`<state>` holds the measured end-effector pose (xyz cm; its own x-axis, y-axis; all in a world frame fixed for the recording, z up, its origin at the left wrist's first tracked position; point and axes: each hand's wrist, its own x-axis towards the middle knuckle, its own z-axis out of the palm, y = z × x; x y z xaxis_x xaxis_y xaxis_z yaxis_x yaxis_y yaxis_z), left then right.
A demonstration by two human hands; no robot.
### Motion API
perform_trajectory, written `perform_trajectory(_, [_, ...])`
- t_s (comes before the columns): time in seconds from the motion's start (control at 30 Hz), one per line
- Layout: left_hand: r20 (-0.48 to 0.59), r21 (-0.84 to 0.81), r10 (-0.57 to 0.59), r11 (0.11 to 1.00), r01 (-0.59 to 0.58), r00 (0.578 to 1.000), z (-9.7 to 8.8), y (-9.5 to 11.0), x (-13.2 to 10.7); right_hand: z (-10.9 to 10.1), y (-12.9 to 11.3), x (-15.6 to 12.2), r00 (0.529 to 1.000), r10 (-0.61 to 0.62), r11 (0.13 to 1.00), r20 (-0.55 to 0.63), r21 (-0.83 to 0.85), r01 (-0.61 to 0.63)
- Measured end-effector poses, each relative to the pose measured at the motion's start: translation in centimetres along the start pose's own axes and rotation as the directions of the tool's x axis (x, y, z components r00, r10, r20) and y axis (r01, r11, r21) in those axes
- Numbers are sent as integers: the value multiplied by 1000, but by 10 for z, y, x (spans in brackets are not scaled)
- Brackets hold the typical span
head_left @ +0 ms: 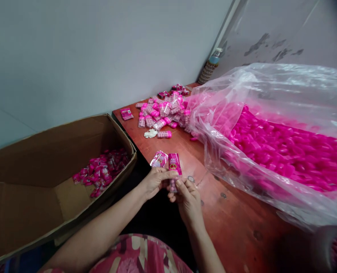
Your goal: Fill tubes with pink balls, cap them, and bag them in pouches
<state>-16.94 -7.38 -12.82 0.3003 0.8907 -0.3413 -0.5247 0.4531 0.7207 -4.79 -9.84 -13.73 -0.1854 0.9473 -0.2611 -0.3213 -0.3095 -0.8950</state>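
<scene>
My left hand [154,182] and my right hand [187,199] meet at the near edge of a red-brown table [236,223]. Both pinch a small pink packet [174,163] that stands upright between the fingertips. A small pink bottle shows just below the packet, between the fingers, mostly hidden. A clear wrapper with pink print [159,159] lies on the table right behind my left hand.
A large clear plastic bag [270,113] full of pink caps [293,151] covers the table's right side. A pile of small filled pink bottles [164,112] lies at the far end. An open cardboard box [21,212] with pink packets [100,170] stands to the left.
</scene>
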Motion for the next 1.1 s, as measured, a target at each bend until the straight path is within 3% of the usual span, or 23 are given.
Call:
perform_trajectory(0.13, [-77, 70, 47, 997, -42, 996, -1, 1, -1, 0, -1, -2, 995, -67, 996, -74, -62, 63])
perform_trajectory(0.27, [-158, 21, 72, 997, -70, 985, 2, -1, -4, -3, 0, -5, 999, -41, 999, -16, 0, 41])
perform_trajectory(0.33, [-147, -7, 39, 999, -41, 988, 5, -3, -6, -5, 1, -4, 1000, -26, 999, -4, 27, 26])
perform_trajectory(0.47, [-80, -73, -27, 997, 21, 996, 12, -5, -11, -4, 0, 3, 994, -58, 998, -96, 22, 61])
perform_trajectory(0.57, [-144, -141, 57, 987, -78, 988, 6, 2, -20, 0, -5, 8, 996, -63, 998, -64, -10, 63])
perform_trajectory(0.63, [-303, -163, 236, 942, -295, 923, -5, 10, -28, 0, -10, 10, 997, -65, 997, -53, -37, 63])
perform_trajectory(0.7, [-458, -98, 405, 862, -498, 791, -21, 18, -34, -3, -13, 12, 995, -68, 996, -74, -66, 63])
perform_trajectory(0.73, [-494, -26, 462, 839, -543, 737, -28, 21, -35, -5, -14, 13, 994, -65, 995, -86, -81, 58])
perform_trajectory(0.8, [-469, 218, 558, 825, -522, 685, -39, 22, -32, -9, -15, 16, 995, -47, 993, -88, -114, 37])
perform_trajectory(0.87, [-313, 574, 665, 701, -423, 678, -45, 18, -21, -12, -13, 18, 997, -31, 987, -73, -158, 19])
perform_trajectory(0.93, [-98, 859, 718, 411, -306, 689, -47, 12, -7, -12, -12, 20, 998, -22, 979, -55, -206, 10])
perform_trajectory(1.0, [41, 970, 702, 144, -198, 711, -49, 6, 7, -12, -11, 22, 999, -18, 969, -40, -248, 7])
perform_trajectory(1.03, [68, 986, 691, 63, -153, 720, -50, 4, 12, -11, -11, 22, 999, -18, 965, -34, -263, 9])
perform_trajectory(1.1, [81, 995, 688, -15, -97, 721, -53, 0, 19, -10, -11, 23, 999, -24, 959, -23, -284, 16])
